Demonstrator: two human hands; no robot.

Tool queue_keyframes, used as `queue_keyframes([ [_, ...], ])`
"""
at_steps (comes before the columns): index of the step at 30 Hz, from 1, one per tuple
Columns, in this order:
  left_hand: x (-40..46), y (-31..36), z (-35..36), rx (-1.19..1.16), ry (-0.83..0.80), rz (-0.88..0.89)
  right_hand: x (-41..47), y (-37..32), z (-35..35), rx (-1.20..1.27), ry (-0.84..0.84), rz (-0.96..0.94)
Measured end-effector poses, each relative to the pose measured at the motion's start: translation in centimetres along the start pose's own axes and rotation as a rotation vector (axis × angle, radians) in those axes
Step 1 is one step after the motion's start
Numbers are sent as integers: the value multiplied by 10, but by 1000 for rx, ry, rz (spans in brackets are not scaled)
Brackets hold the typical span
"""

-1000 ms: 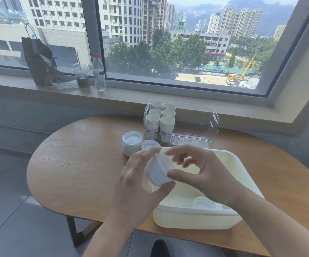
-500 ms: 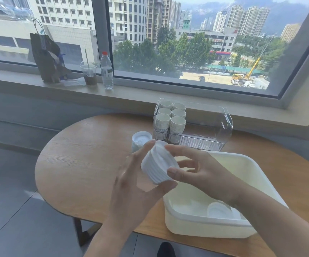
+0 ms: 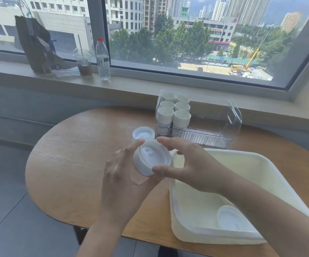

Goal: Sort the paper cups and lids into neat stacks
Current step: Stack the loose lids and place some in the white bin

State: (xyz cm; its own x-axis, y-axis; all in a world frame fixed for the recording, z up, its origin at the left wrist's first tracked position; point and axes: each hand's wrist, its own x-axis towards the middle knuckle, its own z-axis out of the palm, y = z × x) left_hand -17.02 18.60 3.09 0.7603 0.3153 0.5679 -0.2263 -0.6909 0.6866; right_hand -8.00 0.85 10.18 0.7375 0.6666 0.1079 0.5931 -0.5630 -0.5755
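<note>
Stack of white plastic lids (image 3: 150, 158) sits mid-frame above the round wooden table (image 3: 72, 164), held between both hands, off the surface. Stack axis is tilted: recessed top face points up and toward the camera, bottom end points down toward 7 o'clock. Left hand (image 3: 124, 175) cradles it from below and the left side, fingers curled round the side, fingertip on the upper rim. Right hand (image 3: 188, 164) pinches it, index finger over the far rim at 12 o'clock, thumb on the near rim at 5 o'clock. Second stack of white lids (image 3: 143, 133) rests upright on the table at 11 o'clock from the held one, well clear. Clear plastic organiser box (image 3: 231, 119) at 1 o'clock holds six upright stacks of white paper cups (image 3: 174, 112), mouths up. Cream plastic tub (image 3: 261, 164) at 4 o'clock holds one loose white lid (image 3: 227, 217), lying flat.
</note>
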Motion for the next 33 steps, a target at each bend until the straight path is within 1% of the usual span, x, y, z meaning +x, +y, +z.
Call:
queue_keyframes([
  [3, 2, -17, 5, -67, -9, -100, 5, 6, 0, -147, -40, -6],
  [6, 3, -39, 13, -117, 2, -166, 7, 16, 0, -263, -52, 51],
  [9, 4, -63, 23, -151, -14, -214, 9, 25, 3, -252, -70, 115],
  [17, 3, -104, 44, -122, -128, -307, 15, 33, 7, -233, -76, 147],
  [23, 10, -116, 55, -34, -133, -339, 15, 33, 7, -222, -82, 156],
  [28, 17, -112, 55, 62, -184, -333, 14, 31, 5, -243, -93, 138],
  [30, 19, -101, 50, 104, -156, -311, 13, 30, 2, -236, -84, 122],
  [33, 20, -73, 41, 99, -80, -210, 6, 33, -11, -210, -15, 80],
])
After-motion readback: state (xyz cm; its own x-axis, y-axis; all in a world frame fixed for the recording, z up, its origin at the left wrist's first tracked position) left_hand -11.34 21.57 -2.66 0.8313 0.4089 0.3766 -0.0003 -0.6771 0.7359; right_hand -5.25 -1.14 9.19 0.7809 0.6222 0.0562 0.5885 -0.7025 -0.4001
